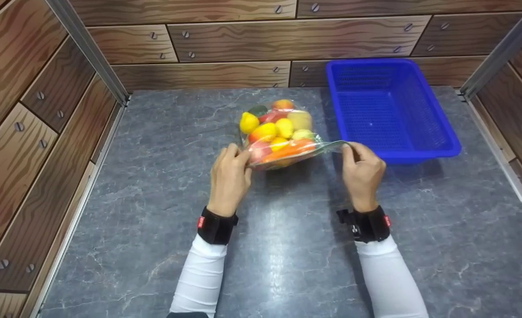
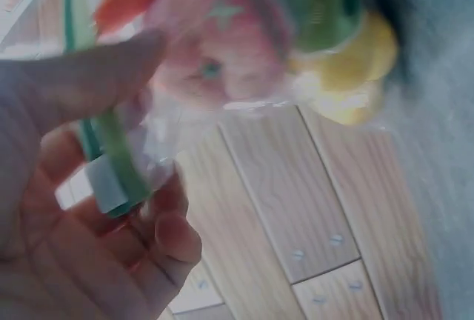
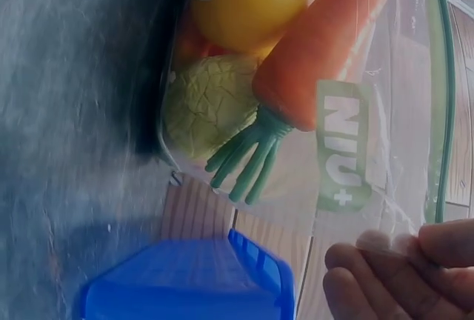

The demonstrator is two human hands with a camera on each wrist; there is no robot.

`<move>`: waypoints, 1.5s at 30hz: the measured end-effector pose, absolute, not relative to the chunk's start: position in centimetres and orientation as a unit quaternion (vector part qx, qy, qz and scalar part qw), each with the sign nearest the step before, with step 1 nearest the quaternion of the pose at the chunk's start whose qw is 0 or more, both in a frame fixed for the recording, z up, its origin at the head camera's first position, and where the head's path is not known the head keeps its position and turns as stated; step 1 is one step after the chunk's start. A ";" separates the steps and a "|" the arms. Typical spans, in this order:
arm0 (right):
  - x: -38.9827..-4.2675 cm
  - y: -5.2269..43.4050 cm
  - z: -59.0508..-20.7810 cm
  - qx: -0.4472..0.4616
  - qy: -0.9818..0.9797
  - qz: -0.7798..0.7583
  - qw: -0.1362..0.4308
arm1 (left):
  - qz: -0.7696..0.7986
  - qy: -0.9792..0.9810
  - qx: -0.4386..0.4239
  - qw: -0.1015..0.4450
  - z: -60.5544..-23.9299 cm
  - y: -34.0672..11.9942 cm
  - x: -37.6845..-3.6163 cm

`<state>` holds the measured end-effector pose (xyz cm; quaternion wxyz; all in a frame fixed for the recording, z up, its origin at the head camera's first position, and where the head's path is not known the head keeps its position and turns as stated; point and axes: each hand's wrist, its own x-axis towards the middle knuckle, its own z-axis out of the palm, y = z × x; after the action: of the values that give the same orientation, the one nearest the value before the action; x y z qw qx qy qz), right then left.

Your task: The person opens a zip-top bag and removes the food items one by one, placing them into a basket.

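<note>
Okay, leftmost on my remote feed I have the left hand (image 1: 229, 181) pinching one end of the clear zip bag (image 3: 342, 146); it spans between both hands, over the marbled tabletop (image 1: 155, 185), crowded with fruit (image 1: 263, 131), a cabbage (image 3: 211, 105) and a carrot (image 3: 318, 61); then the right hand (image 1: 361, 174), pinching the other end, near the blue perforated basket (image 1: 413, 154).

Head view: both sleeves (image 1: 198, 274) are running off the bottom edge; front fruit (image 1: 263, 131) is hiding others inside the bag (image 1: 327, 146). Left wrist view: pink fruit (image 2: 218, 46) is showing blurred, left grip (image 2: 55, 238) is extending past left edge. Right wrist view: carrot (image 3: 326, 53) is running off top, basket (image 3: 185, 283) off bottom.
</note>
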<state>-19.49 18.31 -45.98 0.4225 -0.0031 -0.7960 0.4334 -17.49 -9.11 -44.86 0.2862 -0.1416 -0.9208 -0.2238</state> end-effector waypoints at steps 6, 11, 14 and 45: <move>-19.3 19.2 -45.5 -0.025 -0.811 0.409 0.417 | -0.290 -0.883 -0.170 0.327 -45.5 -8.9 -18.2; -19.0 19.4 -44.9 -0.022 -0.802 0.440 0.403 | -0.349 -0.830 -0.204 0.384 -45.2 -8.9 -18.3; -19.0 19.3 -44.5 0.008 -0.769 0.487 0.415 | -0.391 -0.794 -0.211 0.416 -44.9 -8.8 -18.3; -19.1 20.6 -44.8 0.004 -0.883 0.377 0.281 | -0.510 -0.784 -0.212 0.285 -44.9 -9.5 -18.7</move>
<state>-19.15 20.63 -44.84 0.2806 0.0039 -0.8826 0.3771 -18.74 -9.54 -44.88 0.2846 -0.2117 -0.7837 -0.5099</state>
